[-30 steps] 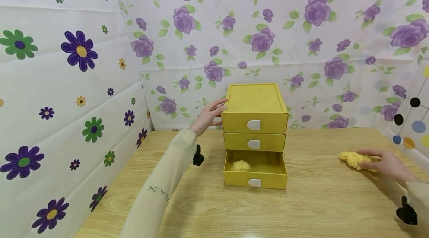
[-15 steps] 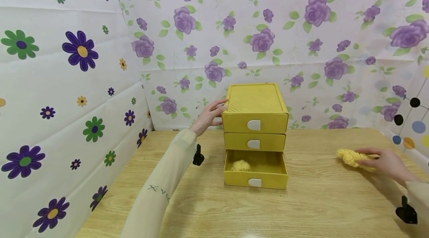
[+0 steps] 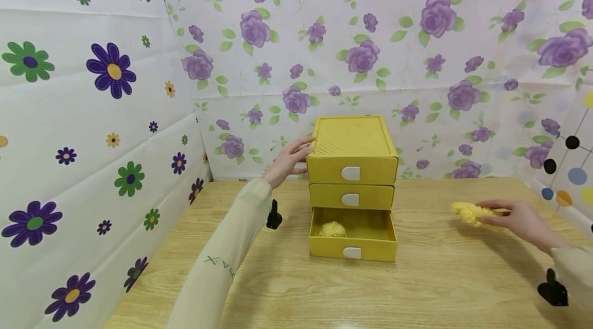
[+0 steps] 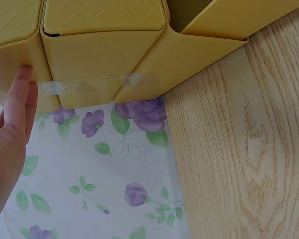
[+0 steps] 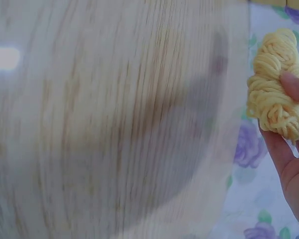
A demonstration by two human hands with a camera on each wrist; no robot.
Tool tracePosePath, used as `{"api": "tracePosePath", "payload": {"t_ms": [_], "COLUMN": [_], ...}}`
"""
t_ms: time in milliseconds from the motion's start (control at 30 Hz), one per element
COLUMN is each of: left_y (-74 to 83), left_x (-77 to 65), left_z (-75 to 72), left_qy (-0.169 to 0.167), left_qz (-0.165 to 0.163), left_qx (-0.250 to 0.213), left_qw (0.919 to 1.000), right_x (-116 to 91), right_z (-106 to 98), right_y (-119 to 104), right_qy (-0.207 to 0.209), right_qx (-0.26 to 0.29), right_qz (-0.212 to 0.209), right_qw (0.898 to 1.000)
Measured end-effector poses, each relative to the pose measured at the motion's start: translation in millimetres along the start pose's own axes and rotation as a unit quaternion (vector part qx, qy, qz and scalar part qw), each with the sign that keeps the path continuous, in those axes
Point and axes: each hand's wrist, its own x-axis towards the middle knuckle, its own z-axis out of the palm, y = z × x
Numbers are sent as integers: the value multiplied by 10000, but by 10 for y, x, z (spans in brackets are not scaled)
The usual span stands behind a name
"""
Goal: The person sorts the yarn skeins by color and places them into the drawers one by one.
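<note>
A skein of yellow yarn (image 3: pixel 469 213) is pinched between the thumb and fingers of my right hand (image 3: pixel 521 222), at the right of the table. In the right wrist view the yarn (image 5: pixel 274 87) shows its twisted strands, held above the surface. My left hand (image 3: pixel 289 161) rests its fairly straight fingers against the left side of a yellow drawer unit (image 3: pixel 352 136). The left wrist view has those fingers (image 4: pixel 20 99) touching the side wall. The bottom drawer (image 3: pixel 354 249) is pulled out, with a ball of yellow yarn (image 3: pixel 332 229) at its left. The two upper drawers are closed.
The drawer unit stands on a wood-grain table (image 3: pixel 287 288) near its back edge. Flowered cloth (image 3: pixel 259 76) hangs behind and at the left. White tabs (image 3: pixel 350 173) mark the drawer fronts. A strip of clear tape (image 4: pixel 89 84) runs along the unit's side.
My right hand has lifted the skein of yarn off the table and carried it to the left, toward the drawer unit. My left hand has stayed in place.
</note>
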Motion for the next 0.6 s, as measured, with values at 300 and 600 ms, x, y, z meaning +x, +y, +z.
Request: {"api": "tracePosePath", "payload": {"t_ms": [300, 600], "left_y": [46, 34], "left_x": [-20, -16], "left_z": [13, 12], "left_qy": [12, 2], "left_qz": [-4, -1], "left_qx": [130, 69], "left_qw": [9999, 10000], "right_x": [47, 105], "right_z": [62, 108], "right_y": [-210, -474], "right_qy": [37, -284], "right_qx": [-96, 308], "right_qz": [-316, -350], "right_qw": [9994, 9985]}}
